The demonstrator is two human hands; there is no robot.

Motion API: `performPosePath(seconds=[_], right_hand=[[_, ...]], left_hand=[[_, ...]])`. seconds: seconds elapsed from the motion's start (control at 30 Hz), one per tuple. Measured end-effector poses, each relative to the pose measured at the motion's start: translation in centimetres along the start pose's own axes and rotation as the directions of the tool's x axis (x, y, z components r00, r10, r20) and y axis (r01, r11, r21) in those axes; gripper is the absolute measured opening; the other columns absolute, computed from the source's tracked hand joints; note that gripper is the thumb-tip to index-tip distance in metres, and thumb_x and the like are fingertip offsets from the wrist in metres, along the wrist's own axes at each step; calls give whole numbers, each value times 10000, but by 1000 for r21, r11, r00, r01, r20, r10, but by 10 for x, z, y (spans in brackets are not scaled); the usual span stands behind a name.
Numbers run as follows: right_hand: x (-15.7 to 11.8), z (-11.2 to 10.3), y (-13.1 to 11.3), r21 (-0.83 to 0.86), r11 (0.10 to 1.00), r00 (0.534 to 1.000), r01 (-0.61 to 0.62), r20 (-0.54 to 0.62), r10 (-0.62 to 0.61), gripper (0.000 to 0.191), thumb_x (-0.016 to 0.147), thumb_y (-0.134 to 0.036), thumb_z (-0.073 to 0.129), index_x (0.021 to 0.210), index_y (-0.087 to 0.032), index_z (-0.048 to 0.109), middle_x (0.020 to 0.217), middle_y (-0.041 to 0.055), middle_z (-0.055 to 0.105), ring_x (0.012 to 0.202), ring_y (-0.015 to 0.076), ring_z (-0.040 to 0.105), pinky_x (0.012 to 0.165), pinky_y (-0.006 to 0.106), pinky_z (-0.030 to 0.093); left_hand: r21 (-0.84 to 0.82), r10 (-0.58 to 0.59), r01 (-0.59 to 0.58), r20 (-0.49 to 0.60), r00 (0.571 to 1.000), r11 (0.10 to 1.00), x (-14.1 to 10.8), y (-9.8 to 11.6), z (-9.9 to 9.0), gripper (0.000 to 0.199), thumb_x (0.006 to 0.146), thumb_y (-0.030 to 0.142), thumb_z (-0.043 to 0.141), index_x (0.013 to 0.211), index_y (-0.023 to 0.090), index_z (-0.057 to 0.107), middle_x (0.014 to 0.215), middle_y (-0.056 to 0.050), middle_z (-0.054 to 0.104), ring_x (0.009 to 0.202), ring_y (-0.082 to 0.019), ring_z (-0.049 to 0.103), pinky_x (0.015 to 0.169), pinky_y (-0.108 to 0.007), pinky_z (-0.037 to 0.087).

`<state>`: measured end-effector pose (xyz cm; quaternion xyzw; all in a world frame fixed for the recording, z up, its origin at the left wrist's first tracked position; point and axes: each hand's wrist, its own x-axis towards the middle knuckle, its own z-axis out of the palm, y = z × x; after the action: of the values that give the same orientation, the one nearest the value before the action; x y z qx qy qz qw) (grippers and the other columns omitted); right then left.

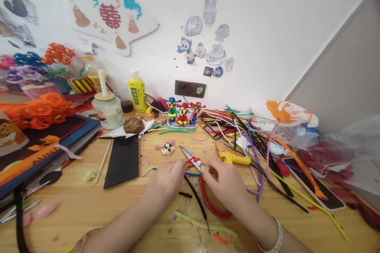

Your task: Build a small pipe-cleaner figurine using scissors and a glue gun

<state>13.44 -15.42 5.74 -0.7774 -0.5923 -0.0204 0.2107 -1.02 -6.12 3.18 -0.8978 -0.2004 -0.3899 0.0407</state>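
My left hand (168, 178) is closed, its fingertips pinching a short bent piece of red pipe cleaner (192, 160). Scissors (187, 152) are gripped in my right hand (227, 182), with the blades pointing up and left beside the red piece. Whether the blades touch it I cannot tell. A curved red pipe cleaner (212, 205) lies below my right hand. Black pipe cleaners (196, 195) and a pale green one (204, 224) rest on the wood in front of me. Just beyond my hands sits a small black-and-white figure with pink parts (168, 148).
A yellow glue gun (237, 159) lies right of my hands, before a heap of pipe cleaners (231, 126). Three colourful figures (184, 115) stand on a small tray at the back. To the left are a dark tablet (122, 162), a lidded jar (108, 112) and a yellow bottle (137, 91).
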Motion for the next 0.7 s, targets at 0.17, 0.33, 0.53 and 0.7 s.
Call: performPosePath(seconds=[0.17, 0.33, 0.53, 0.7], right_hand=[[1, -1, 3, -26, 1000, 1000, -13, -8, 13, 300, 822, -370, 404, 628, -183, 535, 520, -2, 538, 494, 127, 485, 469, 234, 224], [1, -1, 3, -36, 999, 1000, -24, -21, 23, 314, 816, -377, 410, 600, -177, 520, 504, -2, 525, 474, 122, 471, 461, 236, 214], [3, -6, 2, -13, 999, 999, -52, 0, 52, 290, 818, -360, 408, 620, -179, 517, 532, -1, 534, 492, 121, 479, 469, 230, 222], [-1, -2, -2, 38, 999, 1000, 2, 5, -3, 279, 817, -360, 405, 645, -181, 531, 547, -9, 534, 507, 119, 479, 474, 228, 233]], left_hand=[[-8, -35, 35, 1, 999, 999, 1, -1, -1, 216, 865, 194, 345, 841, 159, 556, 664, -30, 667, 577, -137, 628, 535, -223, 472], [-1, -22, 22, -30, 999, 1000, 0, -1, 0, 196, 862, 190, 352, 848, 157, 545, 669, -32, 665, 583, -141, 629, 546, -228, 471], [-6, -30, 30, -20, 999, 1000, 0, -2, 0, 206, 860, 191, 349, 811, 162, 547, 641, -26, 656, 556, -134, 620, 525, -219, 467], [-12, -9, 10, 29, 1000, 1000, -2, 1, 1, 191, 852, 177, 360, 838, 155, 550, 669, -32, 662, 568, -136, 620, 532, -225, 477]])
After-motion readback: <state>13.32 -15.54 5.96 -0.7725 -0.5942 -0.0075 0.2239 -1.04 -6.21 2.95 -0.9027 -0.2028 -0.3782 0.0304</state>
